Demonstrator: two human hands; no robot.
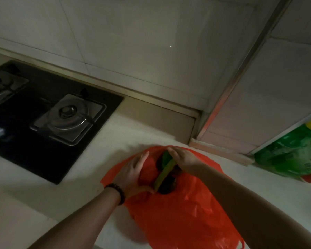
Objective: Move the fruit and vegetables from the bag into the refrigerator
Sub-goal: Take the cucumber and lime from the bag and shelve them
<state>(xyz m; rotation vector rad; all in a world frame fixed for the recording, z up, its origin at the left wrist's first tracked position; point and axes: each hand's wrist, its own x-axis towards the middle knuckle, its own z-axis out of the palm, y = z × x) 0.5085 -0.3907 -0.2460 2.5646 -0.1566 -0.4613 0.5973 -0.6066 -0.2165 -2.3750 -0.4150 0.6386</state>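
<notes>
The left hand (133,174) lies spread, fingers straight, on the thin red plastic bag (178,216), holding its mouth apart on the pale surface (90,164). Between the hands, a long green vegetable (164,172) juts out. The right hand (182,159) rests on it; its grip is hidden. Tugging could tear the flimsy film or spill the dark produce inside.

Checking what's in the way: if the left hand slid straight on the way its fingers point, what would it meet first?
Probably the far rim of the red plastic bag, then bare pale countertop before the tiled wall; the left hand has nothing else ahead, though depth is unclear.
</notes>
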